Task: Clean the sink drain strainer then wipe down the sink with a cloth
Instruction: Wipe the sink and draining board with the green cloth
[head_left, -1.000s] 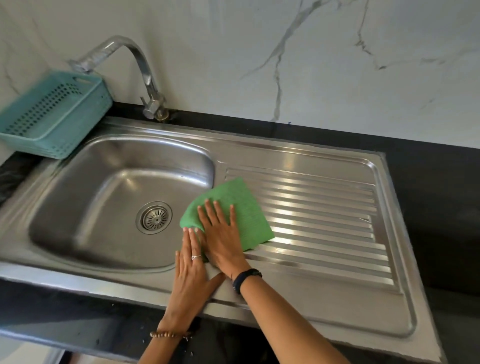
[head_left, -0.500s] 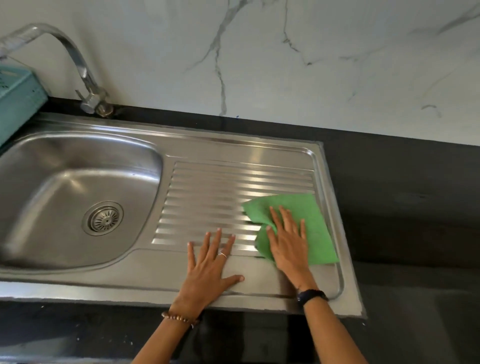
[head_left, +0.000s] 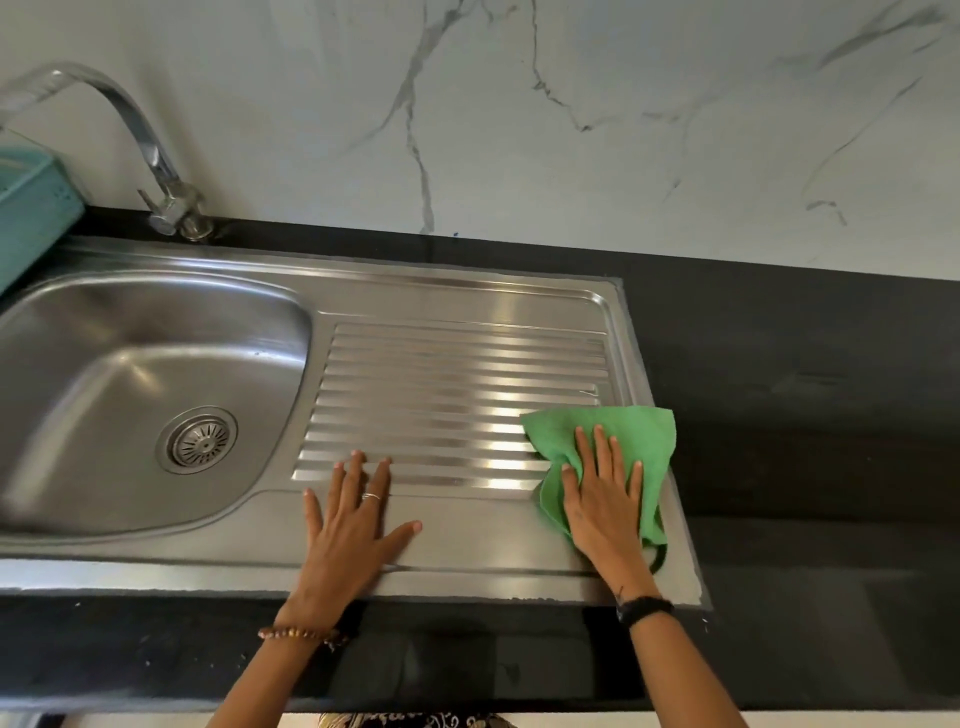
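The right hand (head_left: 605, 501) is pressing a green cloth (head_left: 628, 441) flat against the near right corner of the stainless-steel sink's (head_left: 467, 296) ribbed drainboard (head_left: 457, 395). Its fingers are spread and extended rather than clenched, likely so the palm is bearing down over a wide patch of fabric. The cloth is bunching on its left side and overhanging the drainboard's raised right rim, which suggests the wipe is reaching the far right limit of the steel. The left hand (head_left: 353, 525) is lying open and empty on the smooth near strip beside the ribs, fingers splayed, seemingly bracing the body while leaning over. The drain strainer (head_left: 200, 440) is sitting seated in the basin well to the left, apart from both hands. A chrome faucet (head_left: 156, 171) and a teal basket (head_left: 31, 208) are standing at the far left.
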